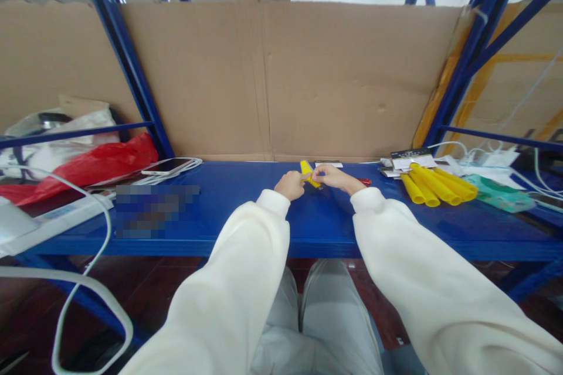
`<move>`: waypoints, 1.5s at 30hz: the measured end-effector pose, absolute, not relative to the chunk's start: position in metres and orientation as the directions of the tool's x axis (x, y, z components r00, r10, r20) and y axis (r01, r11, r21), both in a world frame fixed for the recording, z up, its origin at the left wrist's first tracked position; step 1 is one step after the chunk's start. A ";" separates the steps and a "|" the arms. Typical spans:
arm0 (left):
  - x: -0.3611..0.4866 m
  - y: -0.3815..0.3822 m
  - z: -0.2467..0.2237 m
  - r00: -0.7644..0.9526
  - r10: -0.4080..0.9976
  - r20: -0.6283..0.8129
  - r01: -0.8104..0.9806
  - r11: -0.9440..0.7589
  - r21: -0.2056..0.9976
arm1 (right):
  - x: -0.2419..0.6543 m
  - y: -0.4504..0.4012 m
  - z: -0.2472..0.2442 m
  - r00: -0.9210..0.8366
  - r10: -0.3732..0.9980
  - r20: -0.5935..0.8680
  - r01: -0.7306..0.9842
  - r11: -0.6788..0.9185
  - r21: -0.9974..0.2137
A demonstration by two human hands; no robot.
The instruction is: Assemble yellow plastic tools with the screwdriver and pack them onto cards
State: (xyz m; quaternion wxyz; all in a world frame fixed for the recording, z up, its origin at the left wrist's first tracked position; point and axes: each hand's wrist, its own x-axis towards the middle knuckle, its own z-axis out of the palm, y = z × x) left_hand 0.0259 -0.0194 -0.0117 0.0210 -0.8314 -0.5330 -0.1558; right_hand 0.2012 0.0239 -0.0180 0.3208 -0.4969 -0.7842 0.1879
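A small yellow piece (305, 167), flat-looking and tapered, stands tilted between my two hands at the middle of the blue bench. My left hand (291, 186) has its fingers curled, and their tips hold the piece from the left side. From the right, my right hand (331, 177) is closed in a pinch over the piece's lower part. Whatever lies between its fingertips is too small to tell. Just behind my right wrist, part of a red object (365, 182) shows on the bench.
Several yellow tapered tubes (433, 186) lie at the right, beside black-and-white cards (412, 159) and a green plastic packet (499, 192). A phone (167, 166) with white cable, a red bag (101, 167) and a power strip (65, 220) sit left. Cardboard (272, 82) walls the back.
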 end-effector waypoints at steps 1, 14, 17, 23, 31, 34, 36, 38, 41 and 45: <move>0.026 -0.020 -0.012 0.379 0.882 0.282 0.894 -0.427 0.136 | 0.201 0.024 -0.018 -0.290 0.902 0.320 0.664 0.430 -0.612; 0.024 -0.017 -0.014 0.418 0.866 0.273 0.883 -0.458 0.100 | 0.203 0.023 -0.020 -0.315 0.874 0.371 0.738 0.471 -0.484; 0.024 -0.016 -0.015 0.423 0.867 0.265 0.884 -0.459 0.089 | 0.204 0.025 -0.021 -0.341 0.854 0.392 0.740 0.501 -0.447; 0.024 -0.017 -0.014 0.422 0.863 0.278 0.879 -0.464 0.109 | 0.207 0.029 -0.028 -0.242 0.873 0.424 0.677 0.465 -0.570; 0.025 -0.018 -0.011 0.375 0.879 0.294 0.893 -0.428 0.140 | 0.205 0.023 -0.021 -0.109 0.955 0.277 0.466 0.295 -0.834; 0.024 -0.018 -0.011 0.354 0.879 0.319 0.895 -0.418 0.159 | 0.209 0.016 -0.017 -0.196 0.975 0.101 0.381 0.170 -0.909; 0.024 -0.017 -0.011 0.362 0.869 0.338 0.888 -0.431 0.158 | 0.211 0.012 -0.015 -0.270 0.963 -0.005 0.354 0.094 -0.931; 0.024 -0.017 -0.011 0.378 0.854 0.358 0.879 -0.452 0.150 | 0.212 0.010 -0.014 -0.305 0.951 -0.047 0.337 0.061 -0.940; 0.023 -0.018 -0.009 0.381 0.840 0.387 0.879 -0.459 0.130 | 0.211 0.008 -0.011 -0.284 0.959 0.000 0.296 0.087 -0.951; 0.023 -0.023 -0.009 0.394 0.846 0.359 0.895 -0.442 0.058 | 0.210 0.006 -0.008 -0.207 0.978 0.035 0.280 0.093 -0.955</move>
